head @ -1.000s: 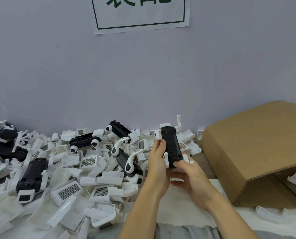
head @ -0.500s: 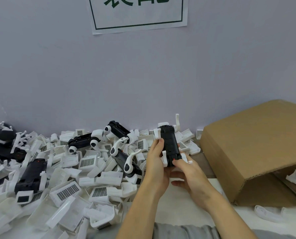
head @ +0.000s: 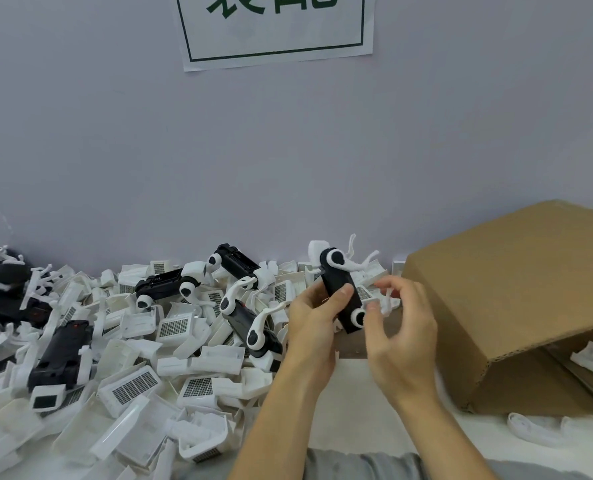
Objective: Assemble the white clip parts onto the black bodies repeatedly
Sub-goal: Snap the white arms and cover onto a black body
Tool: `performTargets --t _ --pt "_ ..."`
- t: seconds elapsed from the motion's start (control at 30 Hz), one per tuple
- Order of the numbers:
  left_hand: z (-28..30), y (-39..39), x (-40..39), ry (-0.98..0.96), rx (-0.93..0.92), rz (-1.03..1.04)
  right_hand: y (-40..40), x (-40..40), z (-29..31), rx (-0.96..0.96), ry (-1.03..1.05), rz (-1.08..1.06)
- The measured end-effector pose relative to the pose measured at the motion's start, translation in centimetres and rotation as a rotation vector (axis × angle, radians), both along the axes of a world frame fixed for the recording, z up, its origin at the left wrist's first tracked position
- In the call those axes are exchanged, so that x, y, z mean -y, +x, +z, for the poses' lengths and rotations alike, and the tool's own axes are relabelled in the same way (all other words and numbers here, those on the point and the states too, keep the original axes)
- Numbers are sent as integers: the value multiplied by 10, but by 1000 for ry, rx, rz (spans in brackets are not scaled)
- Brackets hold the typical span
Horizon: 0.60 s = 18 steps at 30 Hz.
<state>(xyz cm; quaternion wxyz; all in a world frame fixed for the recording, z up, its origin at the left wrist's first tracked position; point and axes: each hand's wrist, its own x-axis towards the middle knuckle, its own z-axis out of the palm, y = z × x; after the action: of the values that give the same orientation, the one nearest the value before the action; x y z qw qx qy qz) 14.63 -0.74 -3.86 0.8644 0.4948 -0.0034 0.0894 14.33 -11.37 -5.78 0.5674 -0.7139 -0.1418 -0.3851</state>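
My left hand (head: 314, 318) grips a black body (head: 340, 289) held upright above the table, thumb across its front. A white clip part (head: 338, 258) with a round hub sits at its top end and another white clip (head: 359, 317) at its lower end. My right hand (head: 404, 327) is beside the body on the right, fingers loosely curved, with fingertips at the lower clip's thin white arm (head: 387, 299); whether they pinch it I cannot tell.
A big heap of loose white parts (head: 170, 344) and several black bodies with clips (head: 250, 327) covers the table's left half. An open cardboard box (head: 516, 299) lies on its side at right, white parts (head: 592, 362) inside. A paper sign (head: 274, 29) hangs on the wall.
The black body has been turned over, so its side with the round white clip hubs faces me. My right hand has come off its lower end and moved to the right side.
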Motion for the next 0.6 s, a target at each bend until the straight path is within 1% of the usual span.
performTargets --t 0.03,0.1,0.2,0.3,0.37,0.47,0.53,0.6 --pt "1 -1 1 26 9 19 1 0 -1 -3 -28 -14" --pt "4 -1 4 86 14 55 0 0 -2 -63 -26 60" --pt "7 -1 6 189 6 120 -1 -3 -1 -182 49 245" --pt "9 -1 3 221 49 136 1 -8 -4 -294 142 345" --pt "8 -1 2 198 56 85 4 -8 -5 -337 170 351" --pt "8 0 0 166 30 50 4 -8 -5 -335 113 365" --pt "9 2 -3 162 48 100 2 -8 -4 -310 116 382" --pt "12 3 -8 128 78 183 2 -6 -6 -320 146 313"
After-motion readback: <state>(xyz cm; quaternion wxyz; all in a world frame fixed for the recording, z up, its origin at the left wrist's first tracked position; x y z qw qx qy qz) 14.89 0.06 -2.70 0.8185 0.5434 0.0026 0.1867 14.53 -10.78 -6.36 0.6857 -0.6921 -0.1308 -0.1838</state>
